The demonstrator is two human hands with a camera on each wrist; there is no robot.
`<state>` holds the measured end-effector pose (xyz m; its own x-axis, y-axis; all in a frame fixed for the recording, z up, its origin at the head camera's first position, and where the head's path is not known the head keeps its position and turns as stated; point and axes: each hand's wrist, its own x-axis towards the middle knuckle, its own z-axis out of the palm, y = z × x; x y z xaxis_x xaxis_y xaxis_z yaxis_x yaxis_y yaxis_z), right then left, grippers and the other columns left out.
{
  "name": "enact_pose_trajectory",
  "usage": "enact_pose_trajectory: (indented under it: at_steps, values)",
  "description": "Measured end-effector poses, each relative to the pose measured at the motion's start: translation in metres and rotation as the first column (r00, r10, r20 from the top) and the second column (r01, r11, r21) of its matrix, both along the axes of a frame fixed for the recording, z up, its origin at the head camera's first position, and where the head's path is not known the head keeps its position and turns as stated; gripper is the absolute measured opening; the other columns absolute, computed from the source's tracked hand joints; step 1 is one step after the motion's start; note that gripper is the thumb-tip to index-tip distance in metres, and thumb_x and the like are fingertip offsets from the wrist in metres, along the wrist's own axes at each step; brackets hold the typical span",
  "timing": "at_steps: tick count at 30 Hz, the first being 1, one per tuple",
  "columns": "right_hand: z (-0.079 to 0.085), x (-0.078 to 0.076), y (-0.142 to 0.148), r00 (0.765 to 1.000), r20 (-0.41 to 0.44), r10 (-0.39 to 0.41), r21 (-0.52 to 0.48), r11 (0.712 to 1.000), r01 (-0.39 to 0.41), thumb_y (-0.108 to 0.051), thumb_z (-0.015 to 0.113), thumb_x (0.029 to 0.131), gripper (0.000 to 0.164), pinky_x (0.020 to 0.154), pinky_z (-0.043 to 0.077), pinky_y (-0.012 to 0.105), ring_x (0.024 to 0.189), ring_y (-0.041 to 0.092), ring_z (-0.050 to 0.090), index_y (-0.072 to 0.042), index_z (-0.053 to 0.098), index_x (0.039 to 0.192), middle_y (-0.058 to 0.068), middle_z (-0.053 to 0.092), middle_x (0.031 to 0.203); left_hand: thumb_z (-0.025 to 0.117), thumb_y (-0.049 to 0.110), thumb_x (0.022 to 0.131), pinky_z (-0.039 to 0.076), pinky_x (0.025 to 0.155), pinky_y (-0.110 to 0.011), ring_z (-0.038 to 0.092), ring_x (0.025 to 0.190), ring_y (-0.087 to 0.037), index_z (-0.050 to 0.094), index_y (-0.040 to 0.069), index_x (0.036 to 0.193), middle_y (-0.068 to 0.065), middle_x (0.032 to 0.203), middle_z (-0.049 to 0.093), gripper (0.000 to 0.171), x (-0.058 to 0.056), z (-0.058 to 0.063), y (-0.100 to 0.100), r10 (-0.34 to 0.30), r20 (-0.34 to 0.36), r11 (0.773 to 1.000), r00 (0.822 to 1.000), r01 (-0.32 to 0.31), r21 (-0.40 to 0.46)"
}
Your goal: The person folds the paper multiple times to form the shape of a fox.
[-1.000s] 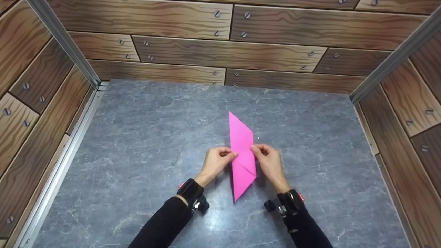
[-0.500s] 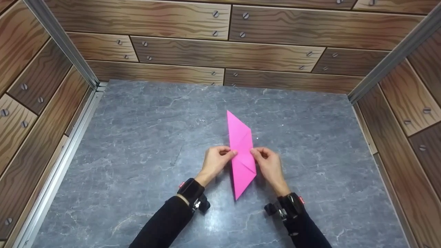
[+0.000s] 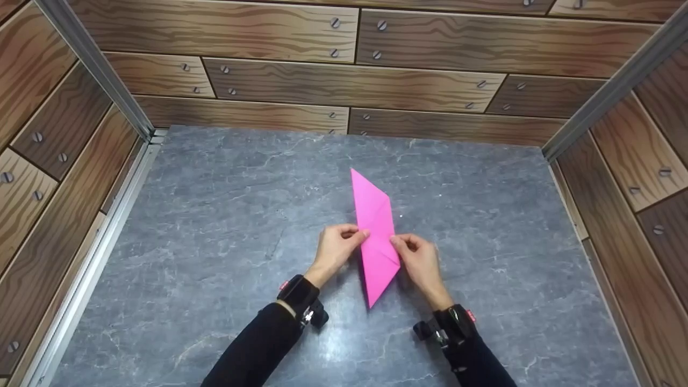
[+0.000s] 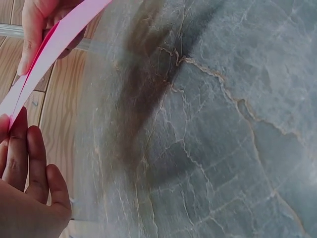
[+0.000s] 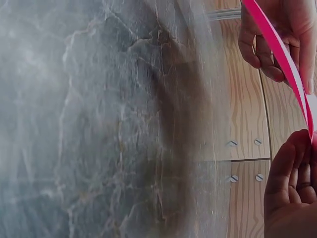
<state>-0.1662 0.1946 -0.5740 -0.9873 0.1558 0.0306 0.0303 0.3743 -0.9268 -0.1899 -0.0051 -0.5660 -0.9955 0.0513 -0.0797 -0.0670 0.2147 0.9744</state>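
Observation:
A sheet of pink paper (image 3: 376, 215), folded into a long slanted four-sided shape with crease lines across its face, stands lengthwise between my hands. At its left edge, near the middle, my left hand (image 3: 336, 247) pinches it with the thumb on top. My right hand (image 3: 419, 260) pinches the opposite edge slightly lower. Seen edge-on in the left wrist view, the folded paper (image 4: 49, 54) is raised over the table, its layers parted a little. The right wrist view shows the paper (image 5: 282, 52) curving between both hands.
A grey marbled tabletop (image 3: 242, 188) lies under the hands. Wood-patterned panels (image 3: 290, 80) wall it at the back and both sides, with metal rails (image 3: 102, 70) at the corners. Black wrist cameras (image 3: 317, 314) are strapped on both wrists.
The paper has turned slightly counterclockwise, its far tip shifting left and away. My right hand has come a little nearer the body, and the left has gone slightly farther out. Both keep their pinch.

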Motion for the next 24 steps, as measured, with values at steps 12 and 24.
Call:
enact_pose_trajectory:
  at_steps: [12, 24]
  values:
    - [-0.004, 0.005, 0.003, 0.999, -0.038, 0.023, -0.013, 1.0, -0.023, -0.017, 0.075, 0.096, 0.021, 0.066, 0.05, 0.018, 0.076, 0.012, 0.063, 0.003, 0.078, 0.098, 0.011, 0.076, 0.089, 0.079, 0.022, 0.091, 0.056, 0.069, -0.023, 0.067, 0.077, -0.009, 0.081, 0.003, 0.099, -0.005, 0.088, 0.077, 0.021, -0.008, 0.004, -0.001, 0.017, -0.038, 1.0, 0.999, -0.017, 0.005]
    - [-0.005, 0.012, 0.004, 0.999, -0.038, 0.024, -0.021, 0.999, -0.025, -0.018, 0.076, 0.096, 0.021, 0.064, 0.05, 0.019, 0.074, 0.012, 0.062, 0.002, 0.078, 0.098, 0.011, 0.076, 0.09, 0.08, 0.022, 0.092, 0.058, 0.07, -0.025, 0.069, 0.079, -0.012, 0.08, 0.002, 0.102, -0.008, 0.091, 0.078, 0.022, -0.012, 0.008, -0.001, 0.032, -0.028, 0.999, 0.999, -0.032, 0.015]
